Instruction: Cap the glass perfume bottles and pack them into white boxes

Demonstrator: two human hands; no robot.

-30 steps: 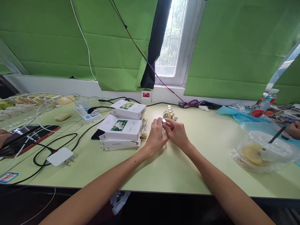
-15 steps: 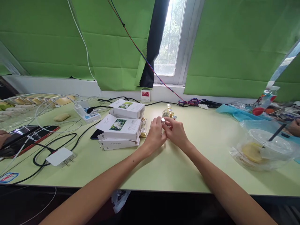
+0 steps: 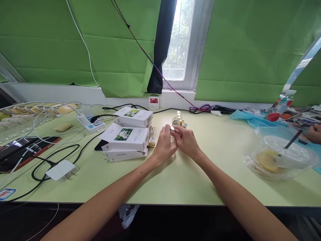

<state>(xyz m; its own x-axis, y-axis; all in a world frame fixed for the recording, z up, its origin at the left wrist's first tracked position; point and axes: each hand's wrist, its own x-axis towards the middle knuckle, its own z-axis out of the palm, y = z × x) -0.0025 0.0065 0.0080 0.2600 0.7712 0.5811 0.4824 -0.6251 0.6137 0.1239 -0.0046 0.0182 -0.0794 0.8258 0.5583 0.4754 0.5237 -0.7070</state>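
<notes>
A small glass perfume bottle with a silver cap (image 3: pixel 172 128) stands between my hands at the middle of the table, its body mostly covered by fingers. My left hand (image 3: pixel 163 147) is closed around its left side. From the right, my right hand (image 3: pixel 187 141) has its fingers closed at the cap and upper part. Several small bottles with gold and silver caps (image 3: pixel 181 119) stand in a row just beyond my right hand. Left of my left hand, a clear bottle with gold parts (image 3: pixel 151 134) is beside the stacked white flower-print boxes (image 3: pixel 130 139).
A power strip (image 3: pixel 91 124), cables and a white charger (image 3: pixel 62 170) lie to the left, near a dark tablet (image 3: pixel 27 150). On the right are a bagged drink cup (image 3: pixel 286 150), blue plastic (image 3: pixel 247 118) and another person's hand (image 3: pixel 314 134). A small box (image 3: pixel 153 102) stands by the wall.
The view has shifted slightly. My hands keep the same hold on the bottle. The other person's hand at the left edge has mostly gone out of view.
</notes>
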